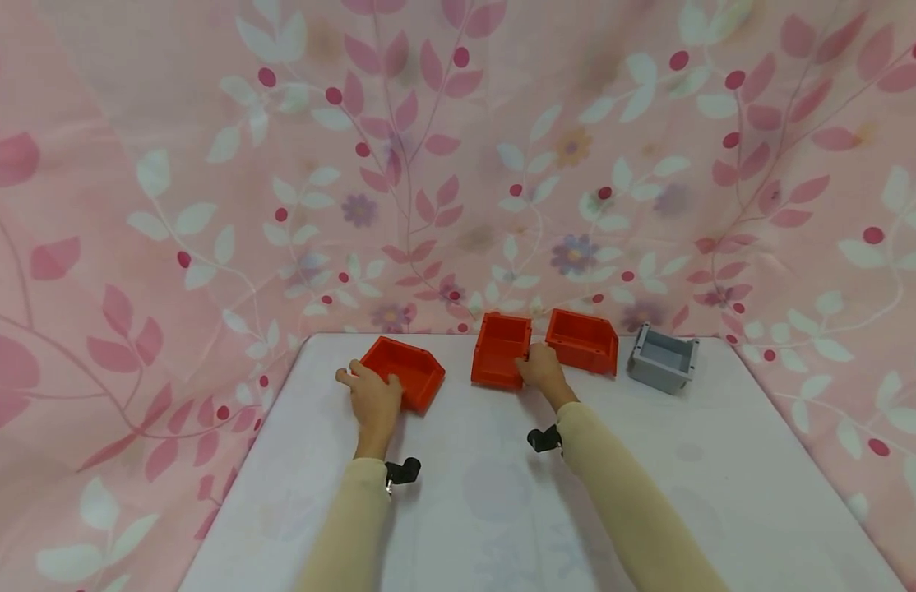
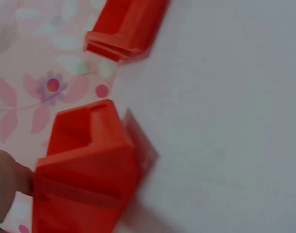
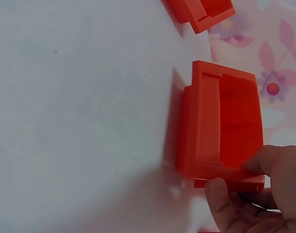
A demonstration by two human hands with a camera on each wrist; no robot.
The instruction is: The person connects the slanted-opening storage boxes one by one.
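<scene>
In the head view, three red plastic bins and a grey one stand along the back of the white table. My left hand (image 1: 375, 403) grips the left red bin (image 1: 421, 380) at its near left side, fingers spread about the corner. This bin is turned at an angle; in the left wrist view its front (image 2: 89, 179) appears with a finger at its left edge. My right hand (image 1: 543, 372) pinches the right wall of the middle red bin (image 1: 500, 353). In the right wrist view the thumb lies over that bin's rim (image 3: 220, 170), the other fingers curled outside.
Right of the right hand stands another red bin (image 1: 582, 341), with the grey bin (image 1: 661, 360) beside it. A pink floral cloth (image 1: 458, 164) hangs behind the white table (image 1: 495, 493). Each wrist wears a small black camera.
</scene>
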